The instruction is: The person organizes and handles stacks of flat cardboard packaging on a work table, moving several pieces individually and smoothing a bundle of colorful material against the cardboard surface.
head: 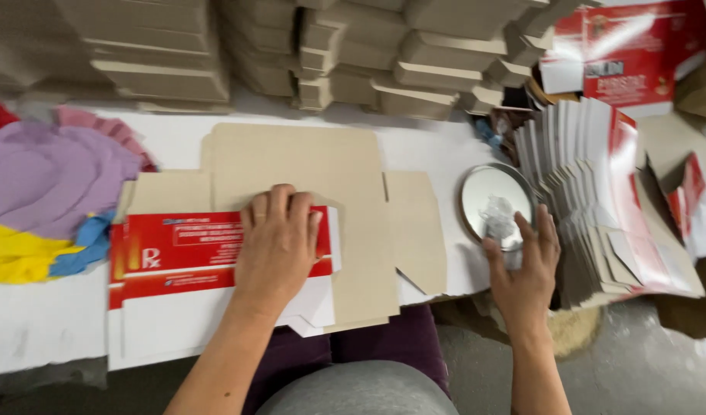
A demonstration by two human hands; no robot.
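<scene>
The left hand (276, 242) presses flat, fingers together, on a red-and-white carton flap (192, 253). The right hand (526, 265), fingers spread, touches the round metal dish (476, 192) holding whitish paste near the table's (46, 323) right edge.

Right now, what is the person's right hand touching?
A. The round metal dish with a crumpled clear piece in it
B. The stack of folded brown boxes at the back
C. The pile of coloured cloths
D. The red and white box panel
A: the right hand has its fingers on the near edge of the round metal dish, while the left hand presses flat on the red and white box panel.
</scene>
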